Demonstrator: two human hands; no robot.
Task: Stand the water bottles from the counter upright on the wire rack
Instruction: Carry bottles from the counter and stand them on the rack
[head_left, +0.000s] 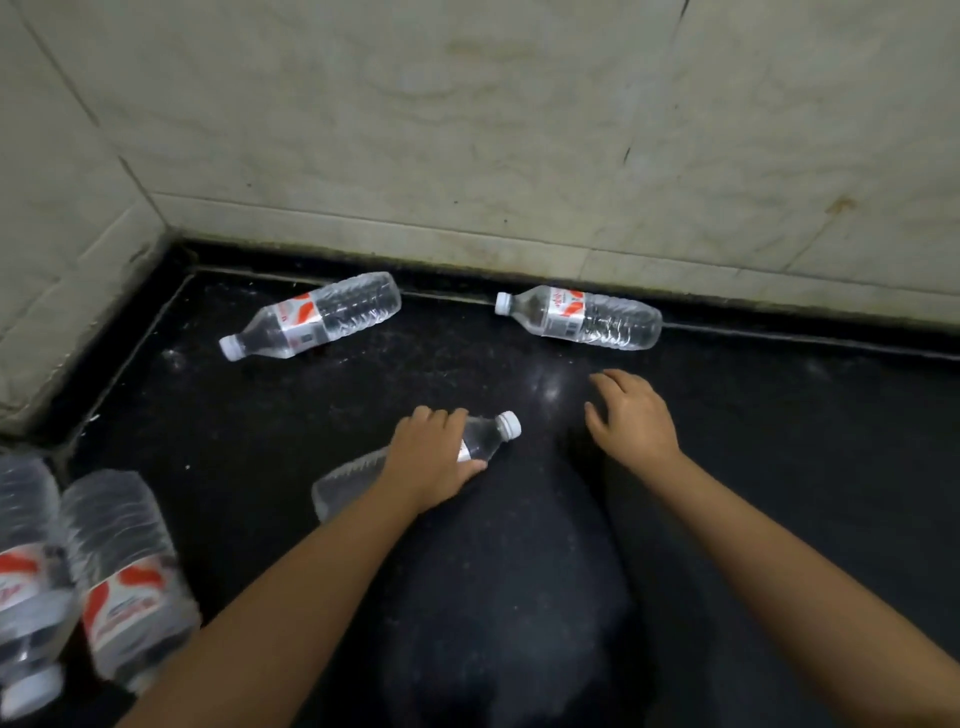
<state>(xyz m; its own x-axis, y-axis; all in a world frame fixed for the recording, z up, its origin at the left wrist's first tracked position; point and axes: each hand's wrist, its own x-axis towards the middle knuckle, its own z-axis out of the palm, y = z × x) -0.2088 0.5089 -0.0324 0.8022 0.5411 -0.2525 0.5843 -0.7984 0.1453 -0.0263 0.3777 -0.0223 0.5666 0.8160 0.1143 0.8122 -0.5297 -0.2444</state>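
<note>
A clear water bottle (488, 439) with a white cap lies on its side on the black counter (779, 441), cap pointing up-right. My left hand (431, 457) is wrapped over its middle, hiding the label. My right hand (631, 415) hovers just right of it, fingers spread, holding nothing. Two more bottles lie on their sides near the back wall: one at the left (311, 317) with its cap toward me, one at the right (582, 317) with its cap pointing left. No wire rack is in view.
Two further bottles (124, 571) (26, 587) show at the bottom-left edge, blurred, caps toward me. Tiled walls (467, 130) close the counter at the back and left, forming a corner.
</note>
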